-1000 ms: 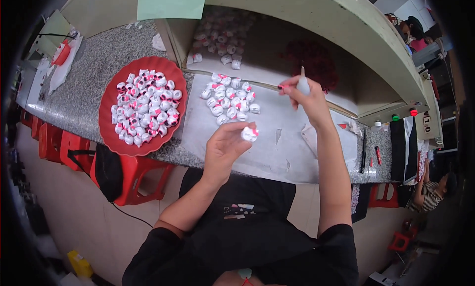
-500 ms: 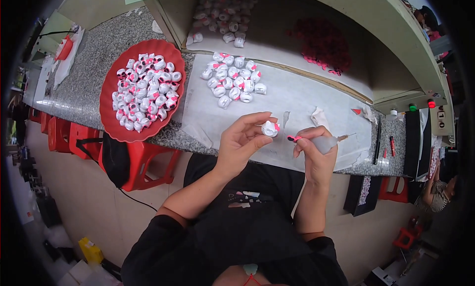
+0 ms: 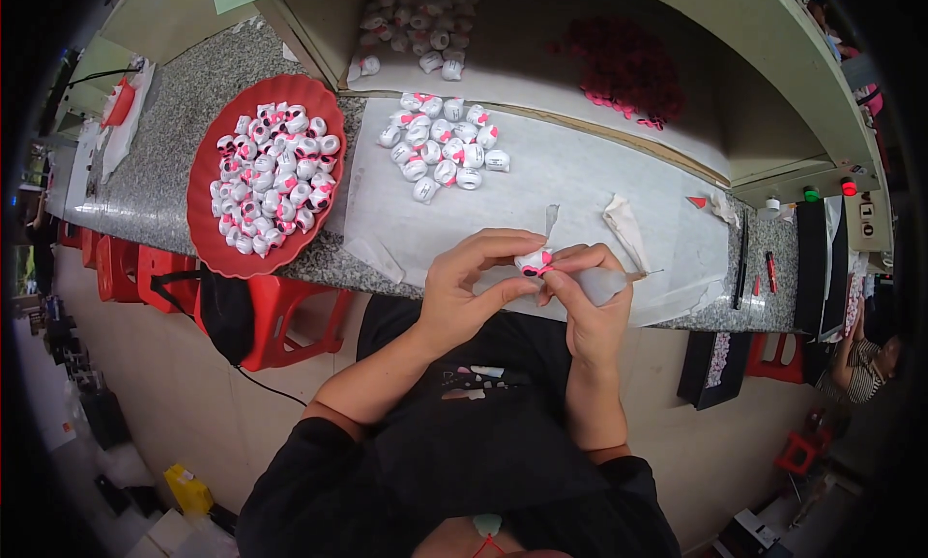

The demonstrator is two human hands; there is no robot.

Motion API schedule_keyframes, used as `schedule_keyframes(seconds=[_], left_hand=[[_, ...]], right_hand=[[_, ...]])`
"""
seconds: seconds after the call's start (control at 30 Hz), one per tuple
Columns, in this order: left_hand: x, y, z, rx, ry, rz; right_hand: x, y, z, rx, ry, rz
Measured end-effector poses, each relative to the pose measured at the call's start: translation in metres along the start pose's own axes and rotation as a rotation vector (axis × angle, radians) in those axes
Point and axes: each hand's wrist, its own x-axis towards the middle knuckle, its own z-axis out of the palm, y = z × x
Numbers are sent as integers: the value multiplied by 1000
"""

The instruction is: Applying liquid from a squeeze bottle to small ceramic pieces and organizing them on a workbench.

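My left hand [image 3: 462, 286] pinches a small white rounded plastic piece [image 3: 529, 261] with pink on it, in front of my chest over the counter's edge. The fingertips of my right hand [image 3: 588, 302] press a small pink-and-black piece [image 3: 543, 269] against its right side. Tucked in that same hand is a translucent squeeze bottle [image 3: 601, 286], its thin needle tip pointing right. Fingers partly cover where the pieces meet. Beyond my hands, several similar white-and-pink pieces [image 3: 440, 143] lie on a white paper sheet [image 3: 372, 205].
To the left, a red scalloped plate [image 3: 201, 205] holds many white-and-pink pieces. Under the shelf at the back are more white pieces [image 3: 420, 31] and a pile of pink pieces [image 3: 628, 70]. Crumpled tissue [image 3: 624, 229] and a red pen [image 3: 771, 271] lie right.
My hands have come together; the right moved left, bringing the pink-and-black piece from apart into contact with the white piece. The white piece has been turned. The view shifted slightly.
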Motion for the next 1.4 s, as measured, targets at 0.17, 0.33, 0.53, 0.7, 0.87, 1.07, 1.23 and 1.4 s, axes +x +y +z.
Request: schedule_keyframes(seconds=[0.17,0.33,0.53,0.7,0.87,1.07,1.23,1.4], left_hand=[[-3,4,-2,-347,91,-172],[-7,6,-5,-457,17,-208],[-10,5,-6,-446,-62,-156],[-8,4,-5,-309,-106,-20],[-9,8,-3,-277,-72,-60],[-9,8,-3,-261,-73,-64],[-9,6,-4,-268,-75,-69],[-14,3,-2,-585,-35,-196]], right_hand=[[-3,5,3,-71,-2,-83],[-1,-8,5,44,-213,22],[-6,0,2,75,-173,46],[-10,2,1,86,-193,19],[-14,1,5,116,-151,17],[-16,1,8,112,-132,-7],[-16,4,6,116,-138,-22],[-13,1,9,41,-137,17]])
